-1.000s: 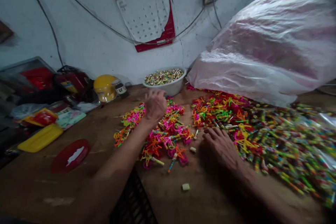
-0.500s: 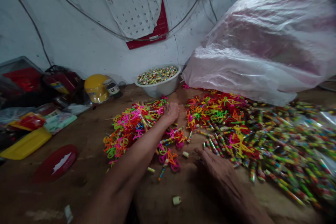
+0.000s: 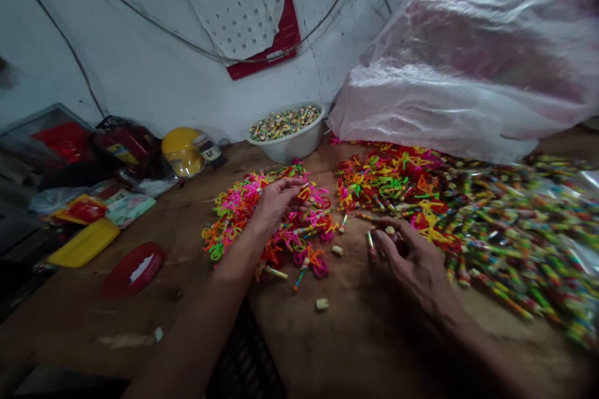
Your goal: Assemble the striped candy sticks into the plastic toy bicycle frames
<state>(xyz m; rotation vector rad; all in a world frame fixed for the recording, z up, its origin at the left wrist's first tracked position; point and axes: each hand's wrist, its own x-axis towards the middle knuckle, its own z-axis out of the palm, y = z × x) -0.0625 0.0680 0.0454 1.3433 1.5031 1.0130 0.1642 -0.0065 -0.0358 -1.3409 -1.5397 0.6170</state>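
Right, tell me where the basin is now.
In the head view, the basin stands mid-picture at the back of the table, below the calendar, beyond the left hand and left of the bag.

place: small workshop, seemingly | wooden worktable (image 3: 360,343) | heaps of colourful plastic parts (image 3: 234,202) | basin (image 3: 292,148) full of pieces (image 3: 283,123)

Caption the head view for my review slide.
Left hand over a heap of colourful pieces, right hand beside patterned sticks, pale basin behind, on a wooden table.
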